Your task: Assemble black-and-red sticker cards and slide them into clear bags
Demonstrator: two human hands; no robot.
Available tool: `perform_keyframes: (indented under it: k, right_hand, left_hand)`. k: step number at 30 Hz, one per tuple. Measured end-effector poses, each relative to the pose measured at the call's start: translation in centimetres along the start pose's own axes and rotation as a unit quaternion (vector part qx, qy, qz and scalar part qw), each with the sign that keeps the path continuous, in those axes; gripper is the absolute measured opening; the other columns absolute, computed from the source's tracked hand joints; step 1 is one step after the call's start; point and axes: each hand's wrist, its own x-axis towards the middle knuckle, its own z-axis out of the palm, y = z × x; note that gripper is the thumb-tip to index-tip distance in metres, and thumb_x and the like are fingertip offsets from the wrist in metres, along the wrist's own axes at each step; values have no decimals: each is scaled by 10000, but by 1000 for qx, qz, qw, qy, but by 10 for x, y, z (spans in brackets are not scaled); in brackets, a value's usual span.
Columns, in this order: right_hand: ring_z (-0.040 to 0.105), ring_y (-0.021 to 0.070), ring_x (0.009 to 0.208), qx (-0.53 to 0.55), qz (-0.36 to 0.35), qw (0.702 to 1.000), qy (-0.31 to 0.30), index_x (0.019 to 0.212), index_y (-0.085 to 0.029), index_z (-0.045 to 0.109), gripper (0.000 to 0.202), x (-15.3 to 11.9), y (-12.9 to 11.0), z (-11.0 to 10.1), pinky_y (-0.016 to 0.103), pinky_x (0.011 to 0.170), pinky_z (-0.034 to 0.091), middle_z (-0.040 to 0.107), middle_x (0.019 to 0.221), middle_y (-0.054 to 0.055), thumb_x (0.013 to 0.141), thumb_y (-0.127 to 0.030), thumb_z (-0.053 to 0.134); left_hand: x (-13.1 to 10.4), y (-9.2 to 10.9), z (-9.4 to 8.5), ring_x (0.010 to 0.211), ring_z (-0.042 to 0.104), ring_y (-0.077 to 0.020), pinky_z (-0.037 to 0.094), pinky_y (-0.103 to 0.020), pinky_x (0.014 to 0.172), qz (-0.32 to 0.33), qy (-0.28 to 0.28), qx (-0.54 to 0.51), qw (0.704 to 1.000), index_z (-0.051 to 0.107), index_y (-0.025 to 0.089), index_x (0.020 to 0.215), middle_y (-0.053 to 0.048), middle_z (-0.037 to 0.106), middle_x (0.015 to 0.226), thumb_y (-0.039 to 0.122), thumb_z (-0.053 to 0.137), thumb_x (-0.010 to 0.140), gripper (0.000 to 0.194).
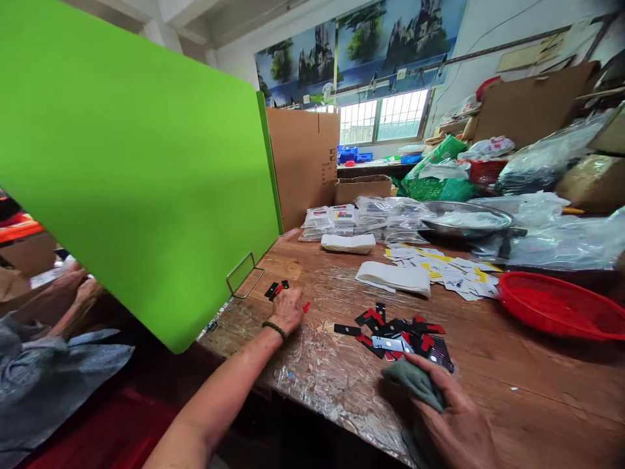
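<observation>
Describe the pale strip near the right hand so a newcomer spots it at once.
On the wooden table, look left from the red basket to the heap of black and red pieces. The pale strip lies on the heap's near side, just beyond the right hand and its grey-green cloth. Its silvery-blue face stands out among mostly black and red neighbours.

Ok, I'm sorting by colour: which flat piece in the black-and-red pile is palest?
The silvery rectangular strip by the right hand; other pieces look mainly black or red.
</observation>
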Motion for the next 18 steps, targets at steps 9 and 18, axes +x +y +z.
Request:
perform_keyframes:
  k: [9,18]
  right_hand:
    - [673,246,1032,15,-47,999,-19,1109,-249,689,367,-22,7,26,385,933,537,708,1143,61,778,-399,638]
    - [557,255,1223,28,-238,971,-13,1246,-282,613,436,-6,-58,53,445,1015,473,604,1312,66,826,-190,545]
  left_hand:
    - [-1,-35,-13,933,631,-228,448,-316,824,-54,36,-1,998,700,153,858,-96,707,914,42,582,728,207]
    - [-98,34,-1,801,662,-159,501,-235,734,98,-92,-319,938,743,176,860,-20,739,834,105,573,733,224]
